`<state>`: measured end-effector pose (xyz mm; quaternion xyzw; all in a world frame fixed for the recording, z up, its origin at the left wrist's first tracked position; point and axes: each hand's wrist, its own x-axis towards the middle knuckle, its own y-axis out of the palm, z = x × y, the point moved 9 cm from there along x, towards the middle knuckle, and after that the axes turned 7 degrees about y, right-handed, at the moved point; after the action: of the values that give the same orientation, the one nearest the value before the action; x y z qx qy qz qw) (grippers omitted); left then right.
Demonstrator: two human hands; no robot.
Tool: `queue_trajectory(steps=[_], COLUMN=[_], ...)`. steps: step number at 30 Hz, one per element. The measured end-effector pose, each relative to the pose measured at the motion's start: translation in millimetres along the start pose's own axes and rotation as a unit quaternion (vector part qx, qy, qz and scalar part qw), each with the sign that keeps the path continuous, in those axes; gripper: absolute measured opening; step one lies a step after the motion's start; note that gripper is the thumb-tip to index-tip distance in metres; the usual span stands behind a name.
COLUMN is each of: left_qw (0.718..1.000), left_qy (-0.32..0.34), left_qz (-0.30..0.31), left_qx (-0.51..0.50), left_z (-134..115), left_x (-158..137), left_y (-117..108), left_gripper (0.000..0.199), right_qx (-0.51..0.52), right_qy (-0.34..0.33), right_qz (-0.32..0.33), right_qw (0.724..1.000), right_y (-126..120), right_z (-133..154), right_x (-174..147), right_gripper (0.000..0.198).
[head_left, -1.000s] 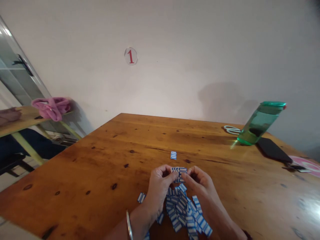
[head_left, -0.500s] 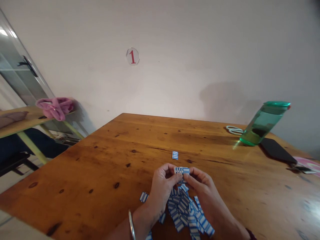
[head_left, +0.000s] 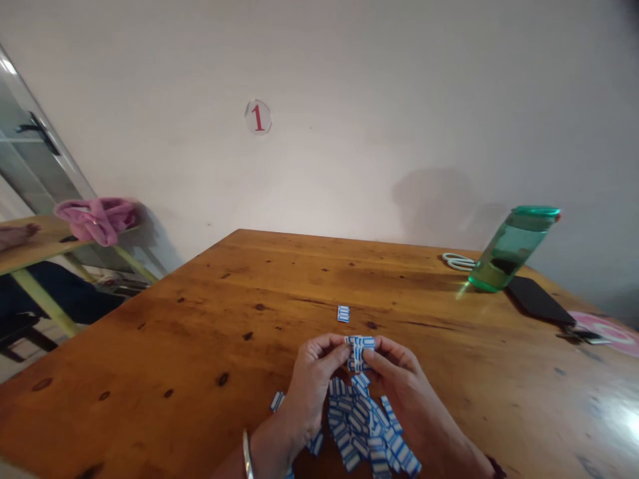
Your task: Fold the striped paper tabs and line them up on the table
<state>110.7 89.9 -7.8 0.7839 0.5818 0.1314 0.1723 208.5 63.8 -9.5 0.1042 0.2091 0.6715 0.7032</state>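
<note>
Between both hands, just above the table, is a small set of blue-and-white printed labels (head_left: 358,359), side by side. My left hand (head_left: 314,376) pinches its left edge between thumb and fingers. The right edge is pinched the same way by my right hand (head_left: 399,372). Below them lies a loose pile of similar blue-and-white labels (head_left: 357,416), partly covered by my wrists. One small labelled piece (head_left: 343,313) lies alone beyond my hands. Another piece (head_left: 277,400) sticks out left of my left wrist. Whether the pieces are paper or stickers I cannot tell.
A green bottle (head_left: 514,249) stands at the right of the wooden table (head_left: 200,346), beside a black phone-like slab (head_left: 538,301), a white coiled cable (head_left: 456,261) and a pink round item (head_left: 622,336). Far left, a pink cloth (head_left: 100,219) rests on another table.
The view has shifted slightly, so most things sit a little further left. Both hands keep their pinch, and the labels between them now face me more squarely.
</note>
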Motion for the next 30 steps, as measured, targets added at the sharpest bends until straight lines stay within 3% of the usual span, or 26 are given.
queue_trajectory(steps=[9, 16, 30], left_qw=[1.000, 1.000, 1.000], left_qy=[-0.005, 0.001, -0.027], left_qz=[0.000, 0.010, -0.007], left_qx=[-0.005, -0.001, -0.003], left_z=[1, 2, 14], left_x=[-1, 0, 3], left_y=[0, 1, 0], left_gripper=[0.012, 0.010, 0.020], right_qx=[0.016, -0.044, -0.101], right_qy=[0.013, -0.005, -0.009], right_qz=[0.009, -0.021, -0.046], right_qw=[1.000, 0.999, 0.994], right_y=[4, -5, -20], right_z=[2, 0, -7], right_x=[-3, -1, 11], right_gripper=[0.014, 0.016, 0.026])
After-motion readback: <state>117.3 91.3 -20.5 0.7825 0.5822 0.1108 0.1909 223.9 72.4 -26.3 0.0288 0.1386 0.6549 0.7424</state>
